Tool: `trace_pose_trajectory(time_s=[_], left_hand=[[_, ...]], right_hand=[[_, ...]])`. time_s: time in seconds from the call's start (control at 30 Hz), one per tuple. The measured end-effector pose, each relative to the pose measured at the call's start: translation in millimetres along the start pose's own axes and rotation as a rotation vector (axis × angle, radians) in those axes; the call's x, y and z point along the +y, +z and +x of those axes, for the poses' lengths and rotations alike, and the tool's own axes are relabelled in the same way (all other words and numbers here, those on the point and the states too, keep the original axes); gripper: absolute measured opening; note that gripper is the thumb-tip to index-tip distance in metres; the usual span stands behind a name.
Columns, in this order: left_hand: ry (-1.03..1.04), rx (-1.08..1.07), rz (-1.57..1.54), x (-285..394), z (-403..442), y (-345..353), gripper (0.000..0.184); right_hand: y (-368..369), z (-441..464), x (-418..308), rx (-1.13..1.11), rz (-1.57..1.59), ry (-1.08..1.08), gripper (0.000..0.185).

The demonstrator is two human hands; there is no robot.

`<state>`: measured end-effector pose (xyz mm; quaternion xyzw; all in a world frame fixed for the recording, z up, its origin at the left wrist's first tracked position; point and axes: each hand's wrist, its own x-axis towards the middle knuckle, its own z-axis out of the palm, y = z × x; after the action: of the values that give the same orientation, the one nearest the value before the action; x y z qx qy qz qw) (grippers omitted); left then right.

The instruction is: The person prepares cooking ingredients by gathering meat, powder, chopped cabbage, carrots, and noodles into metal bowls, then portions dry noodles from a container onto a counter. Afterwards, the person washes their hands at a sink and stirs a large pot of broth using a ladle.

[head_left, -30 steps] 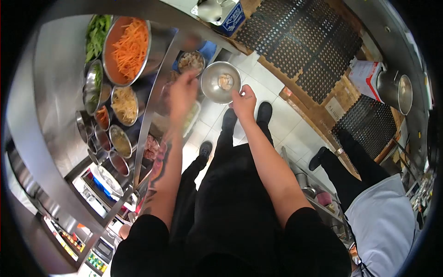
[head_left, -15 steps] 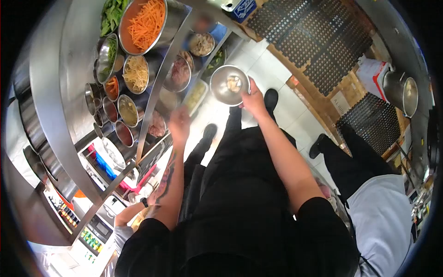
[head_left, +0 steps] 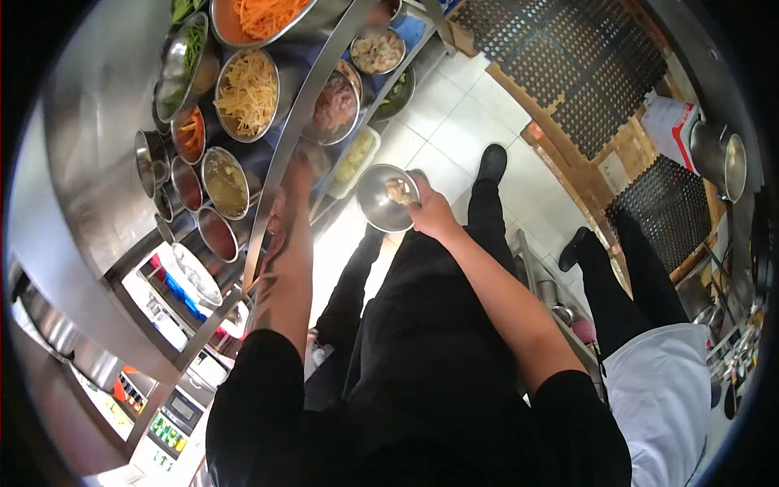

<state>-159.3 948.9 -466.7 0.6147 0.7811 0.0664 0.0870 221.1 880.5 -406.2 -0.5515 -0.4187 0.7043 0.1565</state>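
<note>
My right hand (head_left: 432, 214) is closed on the rim of a round metal bowl (head_left: 373, 203), held in front of my legs. Some pale, cream-coloured pieces (head_left: 399, 191) lie inside it. My left hand (head_left: 299, 168) reaches in among the containers on the lower shelf, past the shelf's metal edge. Its fingers are blurred and partly hidden. Just beyond it is a metal bowl of pinkish sliced meat (head_left: 335, 105), and to its right a clear tub of pale yellow-green pieces (head_left: 357, 161).
Bowls of shredded carrot (head_left: 268, 15), pale yellow strips (head_left: 247, 91) and yellowish liquid (head_left: 225, 185) line the upper shelf. A metal shelf edge (head_left: 294, 130) runs beside my left arm. Another person in a white apron (head_left: 661, 398) stands at right, near black perforated mats (head_left: 568, 73).
My left hand has moved forward, deeper among the lower-shelf containers. The bowl in my right hand has come nearer my body. The whole view has shifted, and the person with a wristwatch is out of view.
</note>
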Motion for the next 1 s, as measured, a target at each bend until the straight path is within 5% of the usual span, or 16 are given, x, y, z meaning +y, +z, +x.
trace_pose_trajectory(time_s=[0.23, 0.37, 0.63, 0.73, 0.77, 0.9, 1.0], left_hand=[[-0.020, -0.028, 0.257, -8.3, 13.1, 13.8, 0.030], [-0.013, -0.107, 0.085, -5.1, 5.5, -0.9, 0.032], [-0.213, 0.141, 0.012, -143.8, -50.8, 70.5, 0.038], [-0.617, 0.019, -0.876, 20.6, -70.1, -60.3, 0.025], [-0.686, 0.081, -1.241, 29.5, -72.0, -63.6, 0.013], [-0.559, 0.013, -1.251, 71.0, -101.4, -78.6, 0.008], [-0.281, -0.258, -0.803, 58.9, -124.2, -55.6, 0.018]], right_hand=[[49.0, 23.6, 12.9, 0.072, -0.008, 0.061, 0.067], [67.8, 34.7, -7.4, 0.112, 0.125, 0.107, 0.067], [104.1, 70.1, 19.9, 0.263, 0.071, -0.080, 0.067], [114.1, 67.9, 9.1, 0.267, 0.102, -0.055, 0.068], [118.5, 68.2, 8.9, 0.277, 0.131, -0.092, 0.069], [132.5, 64.6, 11.1, 0.293, 0.266, -0.063, 0.071], [126.5, 52.3, 4.5, 0.334, 0.250, -0.118, 0.070]])
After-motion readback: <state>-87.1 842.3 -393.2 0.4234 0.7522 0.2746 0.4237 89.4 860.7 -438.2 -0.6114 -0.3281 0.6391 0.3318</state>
